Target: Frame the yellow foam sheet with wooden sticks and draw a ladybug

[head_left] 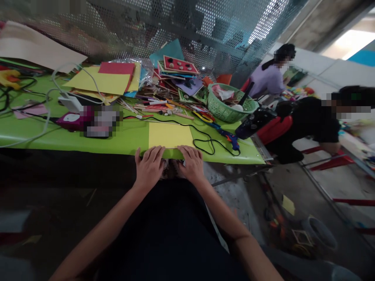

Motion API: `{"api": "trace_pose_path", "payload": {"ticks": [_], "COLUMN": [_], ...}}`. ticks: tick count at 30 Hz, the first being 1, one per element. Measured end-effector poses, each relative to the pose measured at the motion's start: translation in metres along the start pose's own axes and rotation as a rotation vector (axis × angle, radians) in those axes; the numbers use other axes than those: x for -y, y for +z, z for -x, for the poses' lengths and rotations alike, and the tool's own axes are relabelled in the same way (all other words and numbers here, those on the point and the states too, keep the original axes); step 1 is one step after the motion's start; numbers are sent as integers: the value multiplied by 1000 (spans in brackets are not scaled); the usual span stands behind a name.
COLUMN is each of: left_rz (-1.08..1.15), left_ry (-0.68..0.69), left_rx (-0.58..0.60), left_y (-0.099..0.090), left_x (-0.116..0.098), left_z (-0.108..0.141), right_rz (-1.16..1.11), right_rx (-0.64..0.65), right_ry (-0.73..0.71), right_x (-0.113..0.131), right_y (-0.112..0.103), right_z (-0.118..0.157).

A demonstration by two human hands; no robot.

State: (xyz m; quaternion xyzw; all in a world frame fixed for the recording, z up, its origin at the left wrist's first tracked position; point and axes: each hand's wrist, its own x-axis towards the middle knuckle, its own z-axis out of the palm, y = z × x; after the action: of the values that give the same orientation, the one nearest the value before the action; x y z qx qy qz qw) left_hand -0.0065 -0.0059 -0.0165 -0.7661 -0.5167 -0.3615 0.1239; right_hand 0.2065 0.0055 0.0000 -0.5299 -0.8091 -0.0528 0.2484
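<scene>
A sheet of yellow paper (170, 134) lies flat on the green-covered table (125, 137), at its front edge. My left hand (150, 166) rests palm down at the paper's near left corner, fingers stretched over the table edge. At the near right corner my right hand (191, 164) lies the same way, its fingers extended and touching the paper's edge. Both thumbs are below the edge, and nothing shows held in either hand. Just right of the paper runs a black cord (215, 144) that leads to a blue glue gun (231, 139).
Left stand a purple power adapter (72, 120) and a blurred-out phone-like object (102, 124). Behind are coloured papers (99, 80), pens, sticks and a green basket (231, 105). A perforated metal screen (202, 35) backs the table. Two people (265, 80) sit at right.
</scene>
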Motion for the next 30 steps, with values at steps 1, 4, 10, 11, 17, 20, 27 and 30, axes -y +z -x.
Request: {"api": "trace_pose_path", "payload": {"ticks": [1, 4, 10, 11, 17, 20, 27, 30], "left_rz": [1, -2, -12, -15, -10, -17, 26, 44], "left_ry": [-5, -17, -9, -12, -19, -21, -13, -26], "left_rx": [12, 44, 80, 80, 76, 58, 87, 126], "left_y": [-1, -5, -13, -15, -28, -35, -41, -41], "left_x": [0, 0, 4, 6, 19, 25, 36, 40], "left_z": [-1, -4, -8, -9, -11, -11, -17, -26], "right_rz": [-9, -31, -26, -24, -66, -107, -128, -106], "right_rx": [0, -31, -42, -26, 60, 97, 176, 161], "right_ry": [-2, 20, 99, 96, 52, 16, -62, -62], "right_x": [-1, -9, -45, -52, -66, -61, -44, -39], "right_y": [0, -3, -23, -26, -38, -40, -40, -38], "right_z": [0, 4, 10, 10, 1, -4, -11, -9]}}
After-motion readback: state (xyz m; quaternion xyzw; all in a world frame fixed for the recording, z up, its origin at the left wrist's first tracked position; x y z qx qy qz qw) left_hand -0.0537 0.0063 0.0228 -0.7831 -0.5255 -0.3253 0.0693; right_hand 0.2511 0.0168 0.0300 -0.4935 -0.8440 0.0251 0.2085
